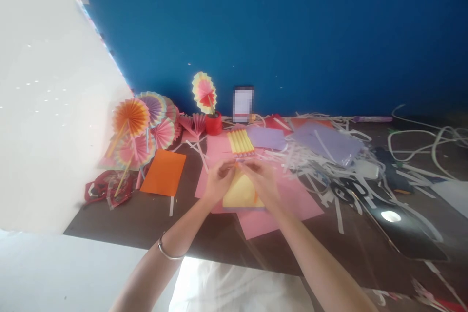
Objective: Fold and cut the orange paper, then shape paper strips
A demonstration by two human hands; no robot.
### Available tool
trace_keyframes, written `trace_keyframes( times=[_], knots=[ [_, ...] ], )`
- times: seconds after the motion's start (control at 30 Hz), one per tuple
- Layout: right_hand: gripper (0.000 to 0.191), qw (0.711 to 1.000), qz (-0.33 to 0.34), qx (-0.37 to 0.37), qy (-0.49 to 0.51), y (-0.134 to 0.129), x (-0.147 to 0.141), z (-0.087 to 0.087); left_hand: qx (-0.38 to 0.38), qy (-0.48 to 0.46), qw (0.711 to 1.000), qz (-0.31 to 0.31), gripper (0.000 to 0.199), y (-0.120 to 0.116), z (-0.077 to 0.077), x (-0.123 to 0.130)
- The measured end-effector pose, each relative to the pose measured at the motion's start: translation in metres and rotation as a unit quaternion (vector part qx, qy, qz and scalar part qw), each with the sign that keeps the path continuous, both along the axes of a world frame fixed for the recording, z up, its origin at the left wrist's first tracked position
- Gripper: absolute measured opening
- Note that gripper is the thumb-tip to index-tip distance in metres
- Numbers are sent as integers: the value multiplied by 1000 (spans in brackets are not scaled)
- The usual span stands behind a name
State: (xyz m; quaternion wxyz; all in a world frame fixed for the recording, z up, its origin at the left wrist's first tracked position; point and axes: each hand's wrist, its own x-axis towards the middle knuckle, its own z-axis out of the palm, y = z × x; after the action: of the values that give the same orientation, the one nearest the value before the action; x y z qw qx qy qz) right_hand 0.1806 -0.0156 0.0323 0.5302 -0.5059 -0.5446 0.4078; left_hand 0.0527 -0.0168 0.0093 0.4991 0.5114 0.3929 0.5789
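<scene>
My left hand and my right hand meet at the middle of the table, fingertips close together. Both pinch a small orange and purple piece between them; its shape is blurred. Beneath the hands lies a yellow sheet with a bluish lower edge, on top of pink sheets. Just beyond the fingertips rests a pleated yellow paper, next to a purple sheet.
Paper fans and an orange sheet are on the left. A red pot holds another fan near the blue wall. To the right are paper strips, scissors, a dark phone and white cables.
</scene>
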Motion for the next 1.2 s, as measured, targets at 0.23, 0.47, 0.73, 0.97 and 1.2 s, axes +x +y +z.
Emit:
trace_keyframes(
  times=[0.23,0.47,0.73,0.97,1.2],
  knots=[
    [17,1000,7,6,0,1,0,0,-8,-6,1000,0,17,1,-4,-1],
    [18,1000,4,-8,-7,0,1,0,-26,-28,999,6,20,3,-4,-3],
    [18,1000,9,-1,2,0,0,0,-11,-16,1000,-12,18,1,-1,-1],
    [21,1000,3,-1,-11,-1,-1,3,-7,-12,1000,-7,18,1,-2,-1],
    [20,1000,4,-4,-2,0,-1,0,-20,-15,1000,-12,22,1,-2,-1]
  ],
)
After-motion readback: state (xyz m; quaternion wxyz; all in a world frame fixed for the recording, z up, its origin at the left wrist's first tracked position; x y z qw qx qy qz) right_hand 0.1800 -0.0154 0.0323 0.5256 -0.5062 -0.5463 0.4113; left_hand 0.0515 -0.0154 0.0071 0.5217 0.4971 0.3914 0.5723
